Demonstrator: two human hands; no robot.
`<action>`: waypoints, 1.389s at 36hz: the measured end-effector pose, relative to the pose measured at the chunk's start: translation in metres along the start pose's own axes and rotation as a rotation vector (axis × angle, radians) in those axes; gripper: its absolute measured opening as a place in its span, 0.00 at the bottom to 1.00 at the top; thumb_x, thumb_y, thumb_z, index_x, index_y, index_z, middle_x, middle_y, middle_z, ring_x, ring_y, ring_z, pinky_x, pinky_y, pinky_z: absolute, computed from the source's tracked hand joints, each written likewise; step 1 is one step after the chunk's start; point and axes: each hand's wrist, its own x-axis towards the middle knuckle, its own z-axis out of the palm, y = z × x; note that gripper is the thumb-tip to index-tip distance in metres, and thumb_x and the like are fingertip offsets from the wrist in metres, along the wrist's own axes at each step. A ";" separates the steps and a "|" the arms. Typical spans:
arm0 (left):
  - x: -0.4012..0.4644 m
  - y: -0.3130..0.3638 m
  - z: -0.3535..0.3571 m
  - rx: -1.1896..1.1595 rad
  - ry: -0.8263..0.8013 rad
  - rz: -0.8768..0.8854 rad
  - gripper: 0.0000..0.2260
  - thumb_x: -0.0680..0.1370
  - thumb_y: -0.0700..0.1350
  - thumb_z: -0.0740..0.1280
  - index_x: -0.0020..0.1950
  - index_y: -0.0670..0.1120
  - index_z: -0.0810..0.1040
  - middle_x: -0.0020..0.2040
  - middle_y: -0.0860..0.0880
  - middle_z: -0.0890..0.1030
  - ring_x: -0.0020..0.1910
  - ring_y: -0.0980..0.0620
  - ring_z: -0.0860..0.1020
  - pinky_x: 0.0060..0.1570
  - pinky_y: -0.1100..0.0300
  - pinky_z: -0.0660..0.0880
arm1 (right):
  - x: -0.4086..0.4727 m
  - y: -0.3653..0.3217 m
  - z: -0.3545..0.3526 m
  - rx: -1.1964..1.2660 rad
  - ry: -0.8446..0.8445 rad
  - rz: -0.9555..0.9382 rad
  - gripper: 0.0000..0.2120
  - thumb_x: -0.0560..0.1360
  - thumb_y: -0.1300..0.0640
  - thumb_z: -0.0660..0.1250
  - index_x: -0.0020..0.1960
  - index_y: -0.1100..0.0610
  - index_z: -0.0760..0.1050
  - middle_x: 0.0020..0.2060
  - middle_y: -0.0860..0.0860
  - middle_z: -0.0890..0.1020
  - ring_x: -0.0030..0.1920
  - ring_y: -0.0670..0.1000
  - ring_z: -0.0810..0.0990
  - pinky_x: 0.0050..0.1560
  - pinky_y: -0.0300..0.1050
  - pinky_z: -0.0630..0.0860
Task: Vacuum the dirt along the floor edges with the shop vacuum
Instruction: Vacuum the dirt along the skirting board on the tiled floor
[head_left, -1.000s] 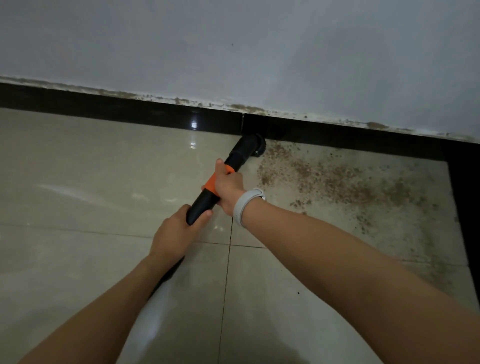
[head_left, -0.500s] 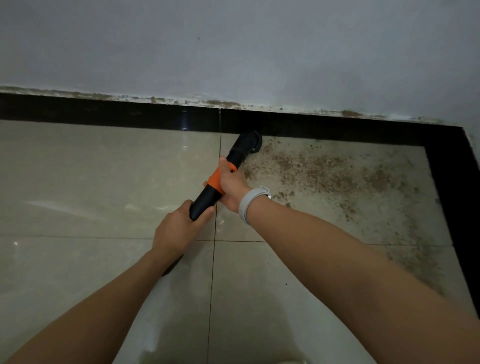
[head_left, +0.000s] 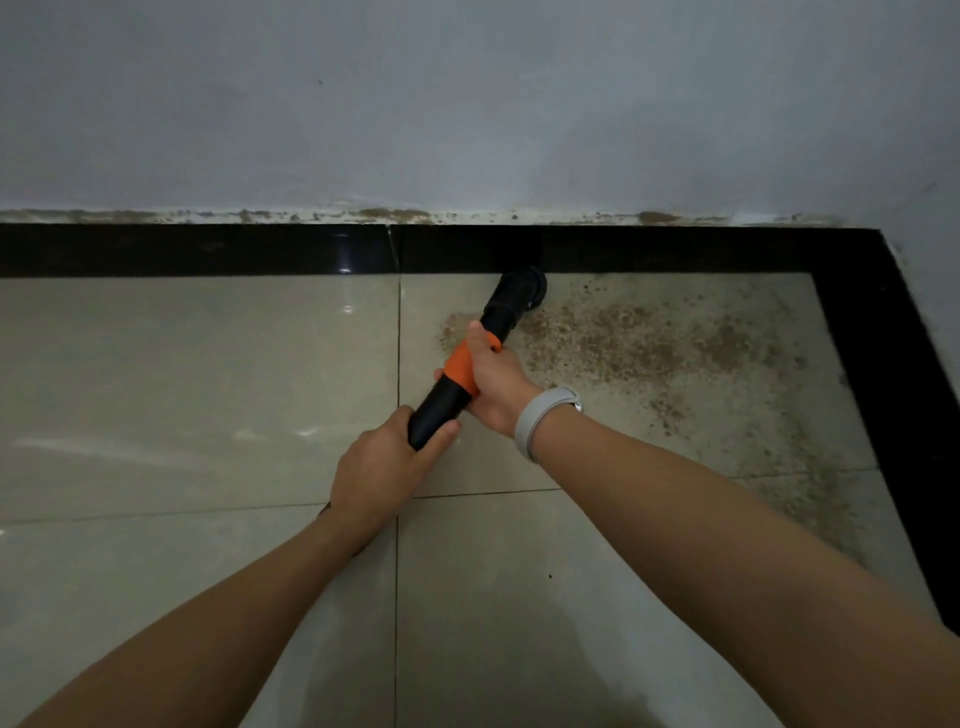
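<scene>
Both hands hold a black vacuum wand (head_left: 441, 408) with an orange collar (head_left: 461, 366). My right hand (head_left: 496, 382), a grey band on its wrist, grips the orange collar. Lower down, my left hand (head_left: 382, 470) grips the black tube. The round nozzle (head_left: 522, 291) sits on the beige tile against the black baseboard (head_left: 208, 249). Brown dirt (head_left: 649, 345) is scattered over the tile to the right of the nozzle, reaching toward the corner. The hose behind my left hand is hidden by my arm.
A grey-white wall (head_left: 467, 104) rises above the baseboard, with brown grime along its lower edge (head_left: 389, 214). The baseboard turns at the right corner (head_left: 872, 249) and runs down the right side. Beige floor tiles (head_left: 182, 374) spread to the left and toward me.
The nozzle has slid right along the baseboard into the dirt patch. The view has shifted, and the right corner now shows more fully. Both hands keep their grip.
</scene>
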 end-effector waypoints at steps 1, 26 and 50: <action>0.002 0.004 0.002 -0.002 -0.009 0.000 0.18 0.75 0.64 0.62 0.42 0.50 0.68 0.33 0.50 0.75 0.32 0.51 0.75 0.30 0.58 0.66 | 0.001 -0.003 -0.004 0.003 0.002 0.003 0.16 0.81 0.48 0.60 0.57 0.61 0.65 0.43 0.55 0.73 0.36 0.53 0.78 0.40 0.50 0.78; 0.031 0.095 0.064 -0.014 -0.176 0.141 0.20 0.75 0.66 0.61 0.47 0.48 0.71 0.38 0.49 0.78 0.37 0.48 0.78 0.34 0.57 0.69 | 0.017 -0.060 -0.114 0.090 0.098 -0.036 0.15 0.81 0.47 0.60 0.49 0.60 0.67 0.39 0.56 0.75 0.38 0.55 0.78 0.50 0.55 0.78; 0.026 0.111 0.048 0.049 -0.178 0.199 0.21 0.76 0.67 0.59 0.49 0.49 0.71 0.39 0.50 0.79 0.37 0.49 0.78 0.35 0.57 0.70 | 0.004 -0.070 -0.118 0.190 0.144 -0.061 0.16 0.80 0.46 0.62 0.52 0.60 0.67 0.40 0.55 0.74 0.38 0.53 0.77 0.42 0.50 0.77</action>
